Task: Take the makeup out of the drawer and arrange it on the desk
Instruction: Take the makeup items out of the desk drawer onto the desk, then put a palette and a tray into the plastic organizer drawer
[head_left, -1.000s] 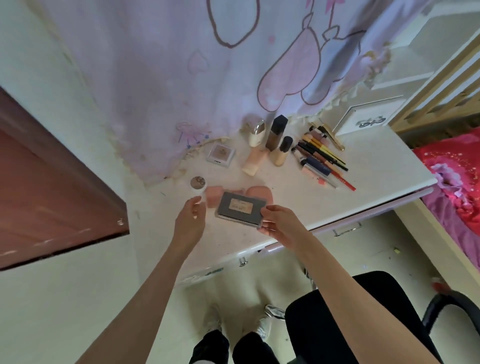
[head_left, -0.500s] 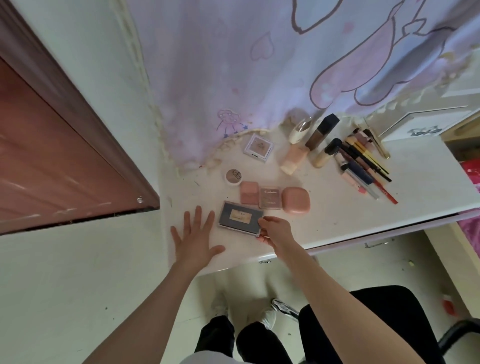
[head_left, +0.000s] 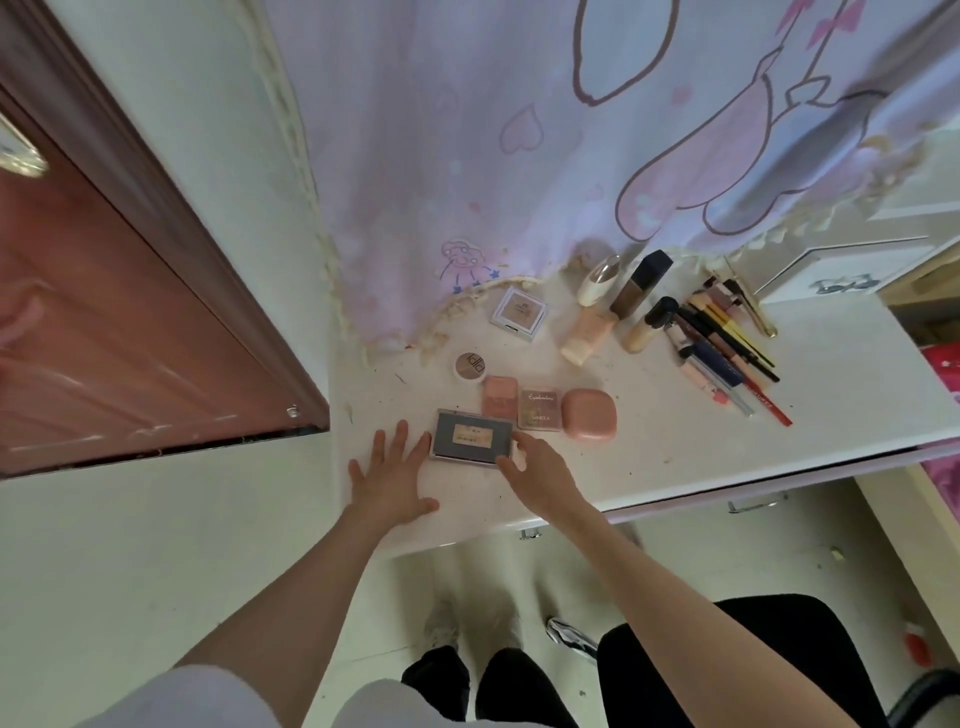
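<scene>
We are standing at the white tabletop (head_left: 649, 457), looking down past our dark trousers (head_left: 483, 686) and a black chair (head_left: 727, 654). We are resting our left hand (head_left: 390, 475) flat near the front edge, its fingers (head_left: 400, 441) spread wide and holding nothing. Our right hand (head_left: 537, 473) is reaching to the grey palette (head_left: 470, 440), its fingers touching the palette's right front corner; we cannot tell whether they are pinching it. The palette is lying flat between our hands. Just behind it, three pink cases are sitting side by side: a small compact (head_left: 500, 397), a lettered palette (head_left: 540, 410) and a rounded case (head_left: 589, 415). Farther back are a round pot (head_left: 470, 365), a square compact (head_left: 519, 313), several bottles (head_left: 618, 306) and a row of pencils (head_left: 727, 348). A patterned curtain (head_left: 519, 156) is hanging behind everything.
</scene>
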